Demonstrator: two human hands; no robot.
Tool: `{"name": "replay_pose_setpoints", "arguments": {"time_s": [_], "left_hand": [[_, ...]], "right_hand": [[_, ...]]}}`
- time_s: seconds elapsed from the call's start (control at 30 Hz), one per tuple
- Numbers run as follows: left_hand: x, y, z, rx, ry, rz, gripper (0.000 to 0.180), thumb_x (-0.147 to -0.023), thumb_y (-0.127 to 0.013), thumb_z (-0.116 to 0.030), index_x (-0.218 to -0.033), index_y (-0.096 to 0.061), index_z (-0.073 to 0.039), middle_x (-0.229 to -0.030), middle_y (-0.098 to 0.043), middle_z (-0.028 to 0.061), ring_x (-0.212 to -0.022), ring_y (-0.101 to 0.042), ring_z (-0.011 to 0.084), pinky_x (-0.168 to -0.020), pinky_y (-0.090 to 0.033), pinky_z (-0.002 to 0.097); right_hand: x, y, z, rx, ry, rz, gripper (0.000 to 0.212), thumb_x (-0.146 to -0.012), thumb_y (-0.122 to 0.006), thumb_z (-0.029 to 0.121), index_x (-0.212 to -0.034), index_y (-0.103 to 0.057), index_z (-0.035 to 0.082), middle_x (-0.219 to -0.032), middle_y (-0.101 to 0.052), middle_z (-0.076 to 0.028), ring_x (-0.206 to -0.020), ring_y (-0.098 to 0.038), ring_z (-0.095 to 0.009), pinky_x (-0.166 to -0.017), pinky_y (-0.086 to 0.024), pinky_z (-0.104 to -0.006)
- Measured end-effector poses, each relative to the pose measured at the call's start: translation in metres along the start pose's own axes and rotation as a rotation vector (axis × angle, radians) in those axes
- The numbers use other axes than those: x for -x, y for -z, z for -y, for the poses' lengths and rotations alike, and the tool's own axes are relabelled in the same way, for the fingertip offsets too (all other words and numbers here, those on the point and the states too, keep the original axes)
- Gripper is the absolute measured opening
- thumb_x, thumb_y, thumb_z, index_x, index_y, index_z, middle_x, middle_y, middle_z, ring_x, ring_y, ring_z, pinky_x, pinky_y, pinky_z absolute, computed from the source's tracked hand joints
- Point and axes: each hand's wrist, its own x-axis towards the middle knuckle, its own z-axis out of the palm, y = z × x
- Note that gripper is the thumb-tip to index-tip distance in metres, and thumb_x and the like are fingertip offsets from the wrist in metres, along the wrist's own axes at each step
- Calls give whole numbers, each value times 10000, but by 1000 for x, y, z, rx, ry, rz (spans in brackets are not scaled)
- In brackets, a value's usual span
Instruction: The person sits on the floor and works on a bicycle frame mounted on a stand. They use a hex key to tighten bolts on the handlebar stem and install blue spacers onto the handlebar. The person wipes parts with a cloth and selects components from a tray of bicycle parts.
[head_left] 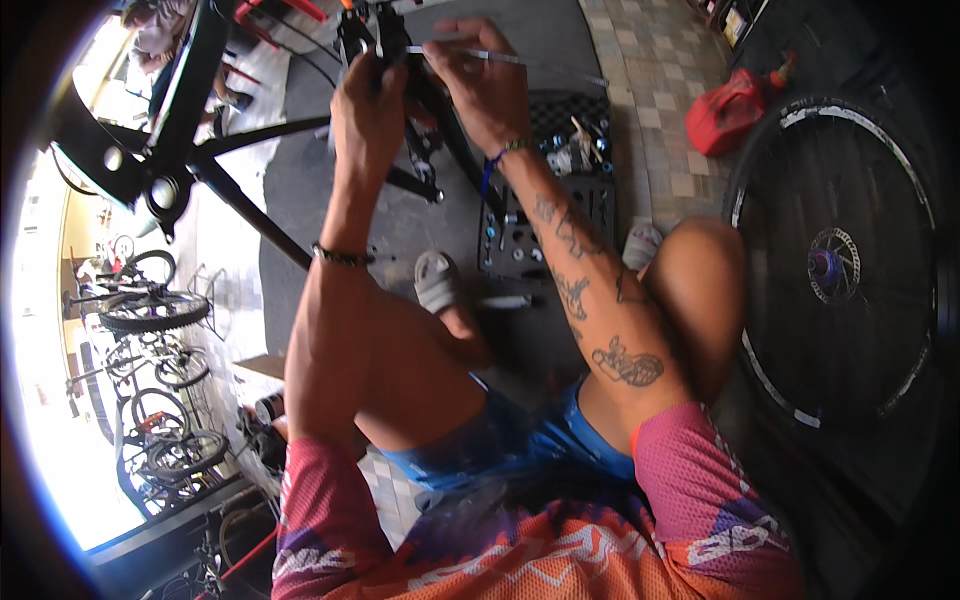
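- right grip (pixel 485 95) is closed on a thin metal rod (pixel 520 60), up ahead of the body.
- the rod's left end reaches toward a black bike part (pixel 385 28); its other end sticks out to the right.
- left grip (pixel 368 110) is up against that part; i cannot tell if its fingers close on it.
- black bike frame (pixel 190 95) stands to the left.
- tool tray (pixel 590 255) lies on a dark mat (pixel 300 200).
- red jug (pixel 720 112) and wheel (pixel 833 265) are at right.
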Motion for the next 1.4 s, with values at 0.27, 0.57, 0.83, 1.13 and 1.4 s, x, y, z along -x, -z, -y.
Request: {"name": "replay_pose_setpoints", "arguments": {"time_s": [0.27,0.57,0.83,1.13,1.4], "left_hand": [[-26,-5,-6,127,79,93,177,-1027,-635,-110,-991,-616,62,-796,-709,136,-561,-723,219,-479,-553,332],[-37,4,14,182,162,-53,237,-937,-658,-44,-1088,-566,114,-851,-706,187,-613,-740,271,-479,-607,351],[-25,14,-8,-22,187,-125,317,-921,-686,-84,-1133,-565,118,-841,-694,180,-598,-745,258,-493,-586,347],[-3,18,-26,-182,25,-190,452,-973,-704,-103,-1319,-554,147,-986,-741,188,-624,-736,212,-512,-545,323],[21,10,-63,-236,-70,-377,434,-999,-693,-90,-1399,-588,41,-1102,-733,149,-580,-664,162,-563,-547,340]], "right_hand": [[-7,97,-66,347,-94,143,389,-989,-748,178,-1324,-613,34,-1041,-749,-75,-935,-737,-156,-811,-595,-292],[46,182,-92,984,-349,335,397,-923,-795,394,-1206,-717,127,-1071,-803,-85,-969,-775,-287,-865,-607,-418],[166,232,-171,1308,-788,438,315,-878,-818,295,-1160,-733,183,-1095,-788,-106,-1070,-745,-330,-927,-590,-445],[193,212,-190,1432,-565,674,507,-911,-748,99,-1382,-600,210,-1327,-584,-124,-1253,-623,-352,-999,-553,-494],[187,220,-214,1494,-423,812,357,-884,-772,98,-1218,-697,196,-1245,-605,-102,-1237,-623,-308,-1009,-472,-494]]}}
